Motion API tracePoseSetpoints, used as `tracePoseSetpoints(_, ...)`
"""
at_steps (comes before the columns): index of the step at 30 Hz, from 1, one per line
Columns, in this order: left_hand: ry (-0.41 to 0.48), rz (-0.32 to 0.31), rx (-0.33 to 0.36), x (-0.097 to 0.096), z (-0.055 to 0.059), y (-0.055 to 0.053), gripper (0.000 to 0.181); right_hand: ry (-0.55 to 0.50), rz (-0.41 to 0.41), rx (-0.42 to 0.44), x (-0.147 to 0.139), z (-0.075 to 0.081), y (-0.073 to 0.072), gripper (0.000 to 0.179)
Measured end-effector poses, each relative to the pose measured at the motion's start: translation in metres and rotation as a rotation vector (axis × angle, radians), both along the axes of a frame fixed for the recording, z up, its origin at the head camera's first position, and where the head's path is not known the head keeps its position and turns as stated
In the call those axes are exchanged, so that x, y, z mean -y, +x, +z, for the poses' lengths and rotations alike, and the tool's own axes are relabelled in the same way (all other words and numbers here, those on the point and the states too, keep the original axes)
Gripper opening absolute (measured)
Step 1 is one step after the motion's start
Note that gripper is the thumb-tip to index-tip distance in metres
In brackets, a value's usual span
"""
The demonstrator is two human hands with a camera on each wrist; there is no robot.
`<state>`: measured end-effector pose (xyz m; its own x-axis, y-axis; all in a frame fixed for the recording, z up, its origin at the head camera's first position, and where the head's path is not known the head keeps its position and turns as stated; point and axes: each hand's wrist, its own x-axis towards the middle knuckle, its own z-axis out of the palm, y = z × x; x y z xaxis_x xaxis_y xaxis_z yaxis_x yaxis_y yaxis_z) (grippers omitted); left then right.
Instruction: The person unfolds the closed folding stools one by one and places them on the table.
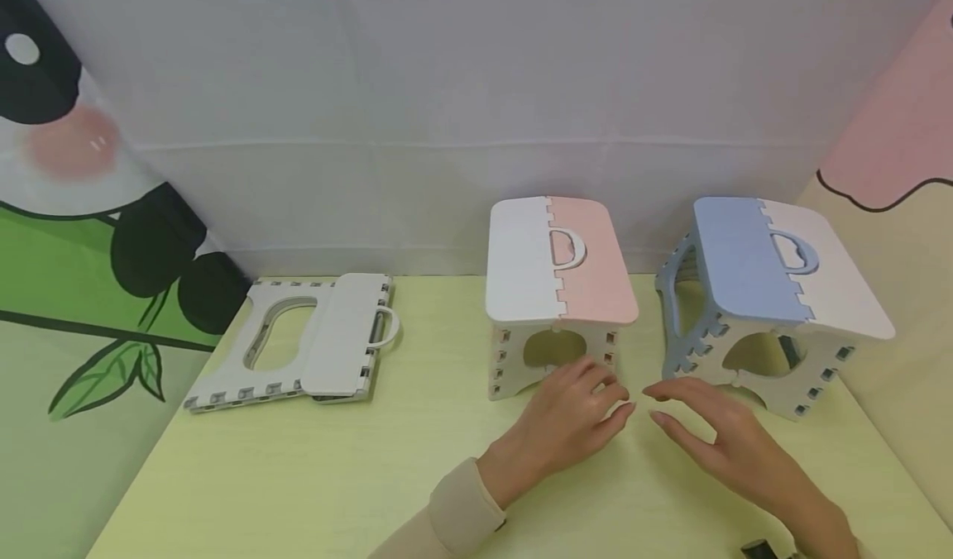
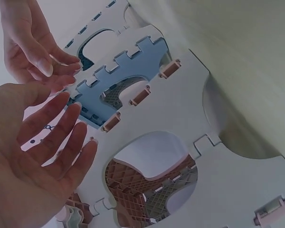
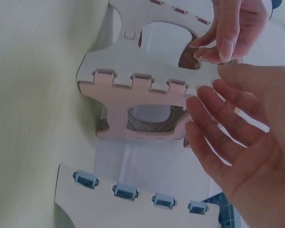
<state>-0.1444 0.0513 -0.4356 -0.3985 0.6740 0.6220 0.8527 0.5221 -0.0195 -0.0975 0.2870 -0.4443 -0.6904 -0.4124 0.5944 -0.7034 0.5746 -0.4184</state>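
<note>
My left hand (image 1: 569, 418) hovers before the front of a standing white-and-pink folding stool (image 1: 521, 261), fingers loosely bent and holding nothing. Facing it across a small gap, my right hand (image 1: 733, 443) has its thumb and fingers spread apart, also empty, near the front of a standing blue-and-white folding stool (image 1: 744, 269). Both stools have a carrying handle on the seat and cut-out openings in their sides. In the left wrist view the relaxed left fingers (image 2: 61, 147) overlap the stools behind. The right wrist view shows the right palm (image 3: 261, 166) with nothing in it.
A white stool (image 1: 338, 336) lies folded flat on the left of the pale yellow-green table (image 1: 298, 476), its handle (image 1: 387, 327) pointing right. A light cloth (image 1: 447, 129) hangs behind the table. Printed panels stand at both sides. A small black object (image 1: 758, 549) shows by the right wrist.
</note>
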Motion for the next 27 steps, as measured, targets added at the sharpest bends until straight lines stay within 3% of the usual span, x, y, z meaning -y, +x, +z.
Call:
tracePoseSetpoints(7, 0.001, 0.024, 0.009, 0.012, -0.004, 0.002, 0.008, -0.001, -0.026, 0.065, 0.013, -0.002, 0.000, 0.047)
tracePoseSetpoints(19, -0.026, 0.034, 0.031, 0.031, -0.010, 0.003, 0.010, -0.041, -0.012, 0.034, 0.032, -0.005, 0.000, 0.049)
tracePoseSetpoints(27, 0.010, 0.044, 0.045, 0.046, -0.010, 0.003, 0.010, -0.084, -0.011, 0.032, 0.048, -0.011, -0.002, 0.052)
